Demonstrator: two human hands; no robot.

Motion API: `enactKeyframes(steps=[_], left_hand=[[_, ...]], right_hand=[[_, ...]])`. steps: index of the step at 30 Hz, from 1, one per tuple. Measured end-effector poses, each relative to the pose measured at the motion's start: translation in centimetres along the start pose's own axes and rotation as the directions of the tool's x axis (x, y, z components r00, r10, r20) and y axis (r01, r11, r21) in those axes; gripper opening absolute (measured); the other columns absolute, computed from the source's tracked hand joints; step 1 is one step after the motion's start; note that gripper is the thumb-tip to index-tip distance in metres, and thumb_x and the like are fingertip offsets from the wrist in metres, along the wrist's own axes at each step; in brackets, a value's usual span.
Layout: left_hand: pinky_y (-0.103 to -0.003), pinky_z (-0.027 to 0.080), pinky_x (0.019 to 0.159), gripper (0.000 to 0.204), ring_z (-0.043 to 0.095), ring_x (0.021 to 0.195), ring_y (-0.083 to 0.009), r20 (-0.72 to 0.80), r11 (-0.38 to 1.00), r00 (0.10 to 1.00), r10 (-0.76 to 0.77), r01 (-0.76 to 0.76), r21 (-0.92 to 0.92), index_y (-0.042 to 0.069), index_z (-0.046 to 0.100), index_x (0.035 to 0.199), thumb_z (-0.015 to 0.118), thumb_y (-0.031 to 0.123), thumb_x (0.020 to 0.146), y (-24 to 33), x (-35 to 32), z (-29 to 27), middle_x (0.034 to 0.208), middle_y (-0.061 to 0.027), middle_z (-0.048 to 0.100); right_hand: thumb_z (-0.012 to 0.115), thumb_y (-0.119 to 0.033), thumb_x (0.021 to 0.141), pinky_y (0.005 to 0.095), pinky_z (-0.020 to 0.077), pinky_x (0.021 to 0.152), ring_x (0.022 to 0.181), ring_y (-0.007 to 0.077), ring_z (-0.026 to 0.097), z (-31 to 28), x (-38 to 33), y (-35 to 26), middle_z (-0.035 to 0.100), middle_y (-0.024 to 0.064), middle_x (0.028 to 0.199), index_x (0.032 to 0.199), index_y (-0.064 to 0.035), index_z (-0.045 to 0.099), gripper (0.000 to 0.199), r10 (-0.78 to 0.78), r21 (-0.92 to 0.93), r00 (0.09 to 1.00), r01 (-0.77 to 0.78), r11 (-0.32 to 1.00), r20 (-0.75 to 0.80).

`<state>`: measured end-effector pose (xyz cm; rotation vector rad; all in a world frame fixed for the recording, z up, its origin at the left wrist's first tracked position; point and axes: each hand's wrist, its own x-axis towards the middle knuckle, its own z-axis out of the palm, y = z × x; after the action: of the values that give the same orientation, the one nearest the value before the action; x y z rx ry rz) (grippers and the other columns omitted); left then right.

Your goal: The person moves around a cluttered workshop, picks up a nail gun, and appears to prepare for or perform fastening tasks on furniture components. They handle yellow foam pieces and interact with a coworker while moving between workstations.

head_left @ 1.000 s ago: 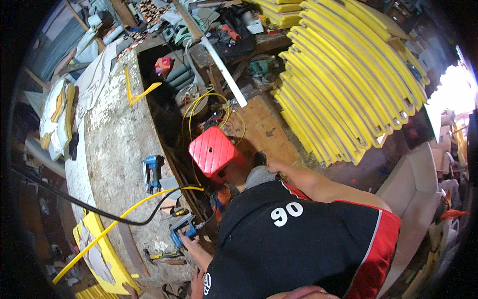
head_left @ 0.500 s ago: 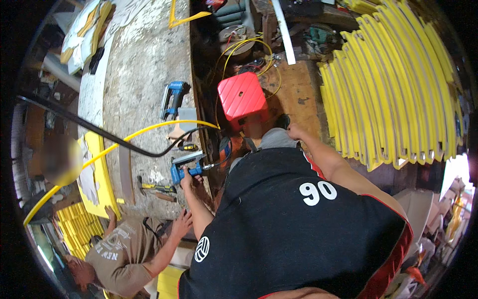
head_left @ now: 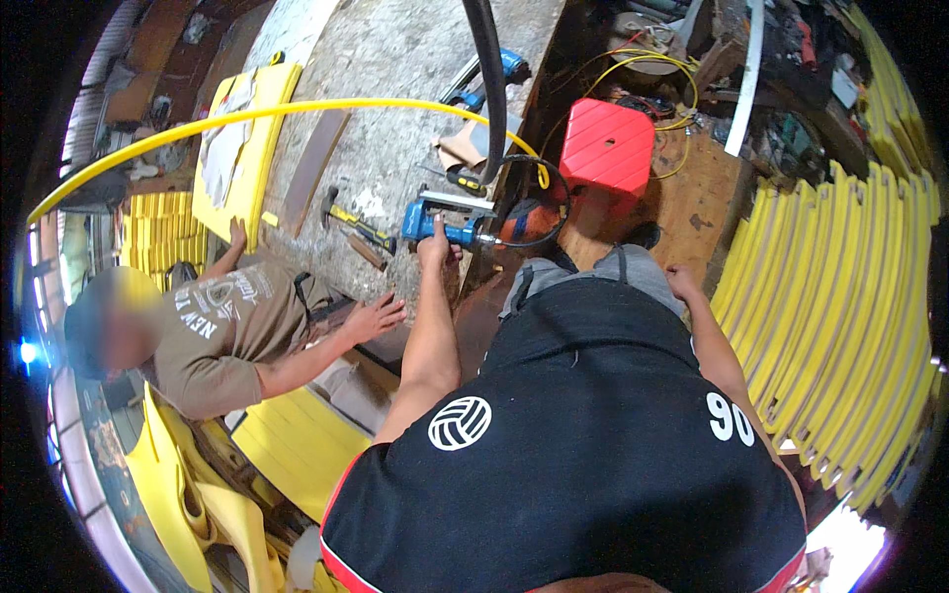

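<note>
A black, red-edged shirt [head_left: 593,425] bears a white ball emblem [head_left: 460,424] and white digits [head_left: 730,419] above grey bottoms [head_left: 647,275].

Scuffed grey workbench [head_left: 395,64] beneath a hammer [head_left: 364,226], brown strip [head_left: 316,170] and beige scrap [head_left: 463,148]

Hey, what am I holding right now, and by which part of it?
Your left grip holds the blue air tool by its handle; nothing visible in your right grip.
</note>
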<state>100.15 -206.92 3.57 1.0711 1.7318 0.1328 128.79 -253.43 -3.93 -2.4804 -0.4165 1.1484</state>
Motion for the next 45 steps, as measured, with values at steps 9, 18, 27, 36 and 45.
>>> enactKeyframes(steps=[9,18,27,36,45], left_hand=[[-0.043,0.050,0.062,0.066,0.064,0.060,-0.0331,-0.183,0.852,0.910,0.373,-0.258,0.456,-0.006,0.061,0.062,0.052,0.054,0.088,-2.0,-0.1,0.2,0.058,-0.0189,0.061],[-0.047,0.042,0.058,0.052,0.058,0.060,-0.0380,-0.271,0.801,0.776,0.569,-0.447,0.399,-0.003,0.061,0.067,0.056,0.045,0.087,-8.5,-11.6,7.8,0.063,-0.0235,0.058],[-0.028,0.047,0.070,0.025,0.059,0.077,-0.0130,0.369,0.550,0.529,0.764,-0.833,0.056,0.001,0.065,0.090,0.062,0.026,0.088,2.4,-23.3,23.1,0.082,-0.0073,0.064],[-0.034,0.047,0.076,0.036,0.061,0.082,-0.0248,-0.068,0.464,0.465,0.883,-0.839,0.285,-0.002,0.063,0.097,0.056,0.032,0.090,25.2,-7.9,25.4,0.089,-0.0160,0.065],[-0.047,0.047,0.086,0.040,0.057,0.101,-0.0406,0.191,0.283,0.702,0.687,-0.500,0.819,-0.001,0.059,0.105,0.057,0.024,0.075,25.4,6.8,22.7,0.105,-0.0249,0.061]], right_hand=[[0.055,-0.027,0.083,0.0400,0.0487,0.083,0.095,0.0359,0.063,-4.9,-1.1,-0.3,0.064,0.0230,0.099,0.104,-0.0030,0.066,0.034,0.098,-0.126,0.995,-0.093,0.988,0.035],[0.059,-0.030,0.077,0.0385,0.0491,0.084,0.095,0.0347,0.063,-7.5,5.1,5.4,0.065,0.0229,0.100,0.100,-0.0034,0.068,0.036,-0.082,-0.215,0.994,0.095,0.972,0.069],[0.055,-0.036,0.082,0.0429,0.0480,0.085,0.096,0.0374,0.061,-17.5,5.7,11.2,0.064,0.0225,0.101,0.098,-0.0020,0.068,0.040,-0.070,-0.264,0.997,0.079,0.961,0.045],[0.057,-0.038,0.082,0.0419,0.0488,0.083,0.095,0.0372,0.061,-21.0,3.7,15.4,0.064,0.0249,0.098,0.099,0.0014,0.066,0.044,0.062,-0.064,0.986,-0.073,0.995,-0.157],[0.056,-0.041,0.081,0.0440,0.0487,0.074,0.082,0.0388,0.063,-13.1,-4.0,17.8,0.066,0.0217,0.088,0.091,-0.0050,0.069,0.039,0.302,0.022,0.944,-0.301,0.953,-0.137]])
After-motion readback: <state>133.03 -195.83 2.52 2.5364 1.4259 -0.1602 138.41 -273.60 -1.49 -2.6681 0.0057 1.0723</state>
